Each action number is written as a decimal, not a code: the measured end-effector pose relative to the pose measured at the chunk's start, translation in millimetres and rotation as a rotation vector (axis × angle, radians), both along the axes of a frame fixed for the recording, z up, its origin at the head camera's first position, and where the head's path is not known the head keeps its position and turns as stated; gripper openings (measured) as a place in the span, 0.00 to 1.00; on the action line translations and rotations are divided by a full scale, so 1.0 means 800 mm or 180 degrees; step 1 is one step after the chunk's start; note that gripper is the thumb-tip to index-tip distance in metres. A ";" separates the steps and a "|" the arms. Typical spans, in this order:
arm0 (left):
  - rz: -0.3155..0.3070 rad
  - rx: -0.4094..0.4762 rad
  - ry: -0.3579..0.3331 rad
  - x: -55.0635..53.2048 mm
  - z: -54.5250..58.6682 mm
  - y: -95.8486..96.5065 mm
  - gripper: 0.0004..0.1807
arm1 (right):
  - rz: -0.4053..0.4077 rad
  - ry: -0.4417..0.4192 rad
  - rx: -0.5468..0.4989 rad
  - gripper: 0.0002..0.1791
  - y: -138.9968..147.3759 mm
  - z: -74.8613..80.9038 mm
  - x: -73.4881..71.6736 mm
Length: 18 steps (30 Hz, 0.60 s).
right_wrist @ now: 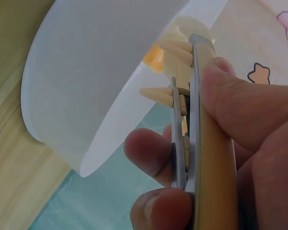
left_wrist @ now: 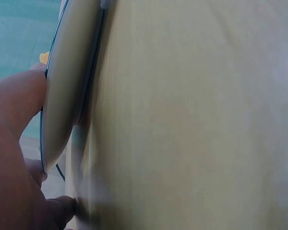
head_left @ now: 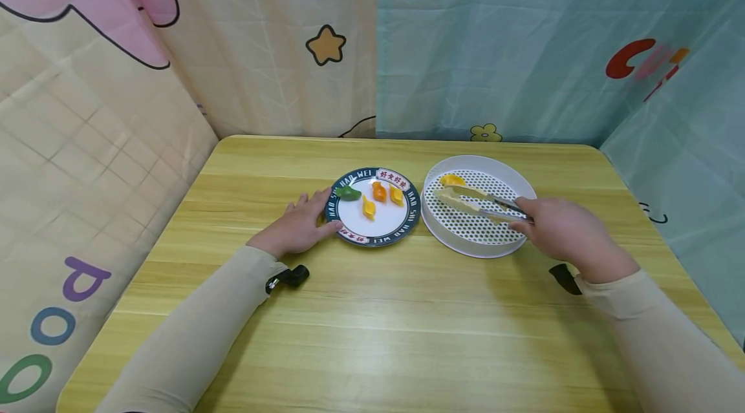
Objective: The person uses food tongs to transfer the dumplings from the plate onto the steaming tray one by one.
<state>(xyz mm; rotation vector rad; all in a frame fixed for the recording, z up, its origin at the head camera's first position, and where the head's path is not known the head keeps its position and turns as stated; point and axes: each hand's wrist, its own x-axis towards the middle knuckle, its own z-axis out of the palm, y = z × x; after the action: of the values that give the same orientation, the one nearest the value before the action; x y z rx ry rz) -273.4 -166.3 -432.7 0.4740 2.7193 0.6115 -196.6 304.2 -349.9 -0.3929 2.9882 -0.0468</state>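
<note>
My left hand [head_left: 302, 223] rests at the left rim of a white plate [head_left: 378, 227] with a dark blue lettered border, its fingers and thumb touching the edge. Seen edge-on in the left wrist view, the plate's underside [left_wrist: 69, 81] faces the camera beside the thumb. A green piece [head_left: 348, 193], an orange one [head_left: 379, 191] and two yellow ones [head_left: 368, 207], all dumpling-like, lie on it. In my right hand [head_left: 561, 232] I grip metal tongs [head_left: 478, 194] with pale tips. Those tips are inside a white perforated round basket [head_left: 473, 249], close to a yellow-orange piece [head_left: 452, 179].
Plate and basket stand side by side on a wood-grain table [head_left: 361, 316]. Printed curtains [head_left: 279, 44] hang behind the table's far edge and along both sides. A black wrist strap [head_left: 297, 276] shows below my left hand.
</note>
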 end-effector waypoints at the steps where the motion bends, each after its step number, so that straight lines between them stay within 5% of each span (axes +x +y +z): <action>1: 0.0000 0.0003 -0.0002 0.000 0.000 0.000 0.53 | -0.0004 -0.0016 0.0018 0.18 -0.001 0.000 -0.001; 18: -0.0015 0.0004 0.0011 0.000 -0.001 -0.001 0.54 | -0.0059 -0.0081 0.0027 0.22 -0.004 -0.002 -0.004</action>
<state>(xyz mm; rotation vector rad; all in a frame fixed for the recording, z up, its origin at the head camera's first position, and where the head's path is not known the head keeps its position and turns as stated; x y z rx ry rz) -273.7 -166.9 -433.3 0.4822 2.7203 0.6120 -199.5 300.8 -351.9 -0.3610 2.9661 -0.0404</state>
